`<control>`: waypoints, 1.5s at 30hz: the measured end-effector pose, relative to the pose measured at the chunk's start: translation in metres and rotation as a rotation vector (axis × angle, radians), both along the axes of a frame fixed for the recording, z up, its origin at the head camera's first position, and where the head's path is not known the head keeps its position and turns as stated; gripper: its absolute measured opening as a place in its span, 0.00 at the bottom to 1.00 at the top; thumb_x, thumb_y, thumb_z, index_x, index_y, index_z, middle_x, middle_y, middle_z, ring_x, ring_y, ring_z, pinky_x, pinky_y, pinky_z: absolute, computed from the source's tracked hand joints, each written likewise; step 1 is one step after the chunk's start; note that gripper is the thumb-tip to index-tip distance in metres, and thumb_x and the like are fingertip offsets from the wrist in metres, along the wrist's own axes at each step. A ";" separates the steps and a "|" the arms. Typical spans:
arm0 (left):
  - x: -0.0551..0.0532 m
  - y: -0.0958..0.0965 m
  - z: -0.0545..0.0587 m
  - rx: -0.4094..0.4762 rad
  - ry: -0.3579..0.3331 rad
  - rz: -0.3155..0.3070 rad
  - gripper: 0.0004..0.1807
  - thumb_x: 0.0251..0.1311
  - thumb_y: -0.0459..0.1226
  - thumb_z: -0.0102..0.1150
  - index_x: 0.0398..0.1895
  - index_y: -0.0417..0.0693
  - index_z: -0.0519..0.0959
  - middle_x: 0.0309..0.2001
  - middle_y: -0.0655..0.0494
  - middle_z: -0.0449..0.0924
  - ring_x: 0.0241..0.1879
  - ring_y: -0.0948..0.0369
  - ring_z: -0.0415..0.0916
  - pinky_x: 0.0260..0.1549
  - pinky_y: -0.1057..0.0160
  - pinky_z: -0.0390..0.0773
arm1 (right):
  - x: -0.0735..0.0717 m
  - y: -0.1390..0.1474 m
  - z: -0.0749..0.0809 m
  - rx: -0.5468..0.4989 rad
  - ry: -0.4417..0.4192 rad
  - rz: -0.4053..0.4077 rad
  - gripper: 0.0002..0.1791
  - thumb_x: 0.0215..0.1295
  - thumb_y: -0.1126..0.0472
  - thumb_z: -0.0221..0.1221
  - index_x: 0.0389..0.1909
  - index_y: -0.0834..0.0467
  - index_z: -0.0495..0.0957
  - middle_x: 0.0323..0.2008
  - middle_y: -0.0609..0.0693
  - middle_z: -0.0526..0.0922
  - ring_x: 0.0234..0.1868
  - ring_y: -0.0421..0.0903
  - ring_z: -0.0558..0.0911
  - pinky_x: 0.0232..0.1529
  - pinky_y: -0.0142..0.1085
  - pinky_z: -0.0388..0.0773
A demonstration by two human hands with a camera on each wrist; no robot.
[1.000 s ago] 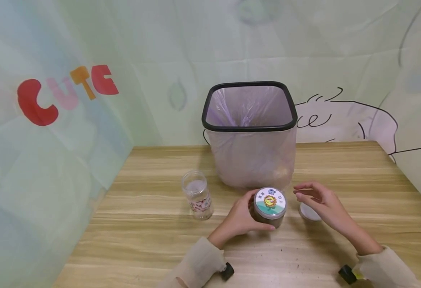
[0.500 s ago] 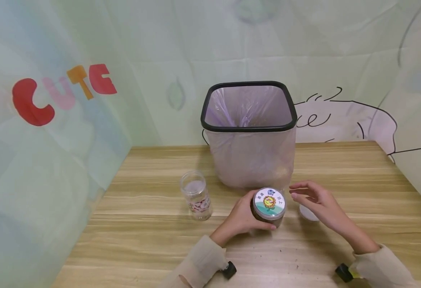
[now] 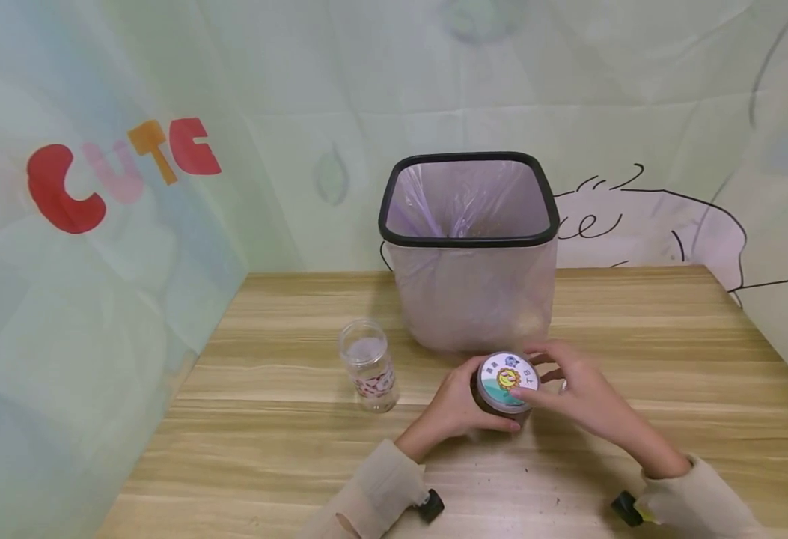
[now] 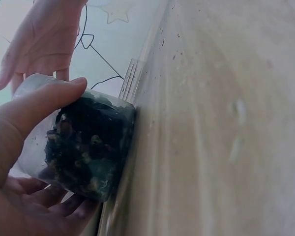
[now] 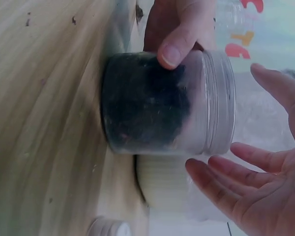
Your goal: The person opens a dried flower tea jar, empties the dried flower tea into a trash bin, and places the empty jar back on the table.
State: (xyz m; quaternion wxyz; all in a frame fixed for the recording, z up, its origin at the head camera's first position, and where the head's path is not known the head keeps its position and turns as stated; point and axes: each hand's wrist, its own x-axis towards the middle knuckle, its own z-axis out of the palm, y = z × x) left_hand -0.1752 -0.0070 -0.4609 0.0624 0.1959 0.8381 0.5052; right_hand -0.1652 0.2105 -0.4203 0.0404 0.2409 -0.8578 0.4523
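Jar (image 5: 145, 105) upright on the worktop (image 3: 286, 359), well in from its back edge. Left hand (image 3: 457, 402) curled round it below the lid (image 3: 498, 370), likely steadying it while keeping that part free. Right hand (image 3: 578, 389) half-spread around the lid, gripping nothing; contact unclear.

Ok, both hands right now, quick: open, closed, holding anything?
Left hand: closed around the clear screw-top jar with dark contents.
Right hand: open, spread at the jar's lid, not gripping it.
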 end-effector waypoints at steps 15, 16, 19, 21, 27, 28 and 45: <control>0.001 -0.001 0.003 0.001 0.057 -0.015 0.49 0.35 0.46 0.85 0.66 0.51 0.72 0.57 0.63 0.77 0.56 0.67 0.72 0.59 0.62 0.71 | -0.001 -0.018 0.007 0.238 0.311 0.003 0.45 0.42 0.40 0.78 0.57 0.62 0.75 0.52 0.53 0.78 0.50 0.50 0.78 0.45 0.49 0.79; 0.002 -0.001 0.004 -0.003 0.060 -0.015 0.49 0.35 0.46 0.85 0.66 0.51 0.72 0.57 0.63 0.77 0.56 0.67 0.72 0.59 0.62 0.72 | -0.001 -0.018 0.008 0.247 0.324 0.009 0.45 0.42 0.39 0.77 0.57 0.62 0.75 0.52 0.53 0.78 0.50 0.50 0.78 0.45 0.48 0.79; 0.003 -0.001 0.006 -0.012 0.069 -0.011 0.50 0.35 0.46 0.85 0.66 0.51 0.71 0.57 0.62 0.77 0.56 0.67 0.72 0.58 0.61 0.72 | -0.002 -0.020 0.010 0.266 0.355 0.018 0.46 0.42 0.39 0.77 0.56 0.64 0.76 0.51 0.53 0.77 0.47 0.49 0.78 0.43 0.47 0.80; 0.003 -0.001 0.007 -0.019 0.082 -0.009 0.50 0.34 0.46 0.85 0.66 0.51 0.71 0.57 0.62 0.77 0.55 0.66 0.72 0.58 0.61 0.72 | -0.003 -0.021 0.012 0.271 0.368 0.026 0.45 0.41 0.41 0.78 0.55 0.65 0.76 0.49 0.53 0.77 0.46 0.48 0.78 0.42 0.46 0.80; 0.003 -0.003 0.013 -0.019 0.115 -0.011 0.50 0.36 0.47 0.85 0.67 0.52 0.71 0.58 0.62 0.76 0.56 0.66 0.72 0.57 0.61 0.72 | -0.005 -0.024 0.019 0.284 0.346 0.037 0.40 0.42 0.46 0.79 0.53 0.65 0.77 0.47 0.53 0.76 0.43 0.47 0.77 0.40 0.44 0.80; 0.003 -0.004 0.014 -0.023 0.119 -0.012 0.50 0.36 0.47 0.84 0.67 0.52 0.70 0.59 0.62 0.75 0.56 0.66 0.72 0.58 0.61 0.72 | -0.005 -0.024 0.021 0.285 0.337 0.039 0.40 0.43 0.46 0.79 0.53 0.65 0.77 0.47 0.53 0.76 0.43 0.47 0.77 0.40 0.43 0.80; 0.008 -0.015 0.045 -0.082 0.320 -0.004 0.49 0.33 0.51 0.85 0.64 0.55 0.73 0.56 0.63 0.76 0.55 0.67 0.72 0.56 0.62 0.73 | -0.002 -0.024 0.055 0.211 0.149 0.053 0.43 0.43 0.46 0.79 0.58 0.64 0.77 0.42 0.48 0.78 0.39 0.44 0.77 0.36 0.36 0.78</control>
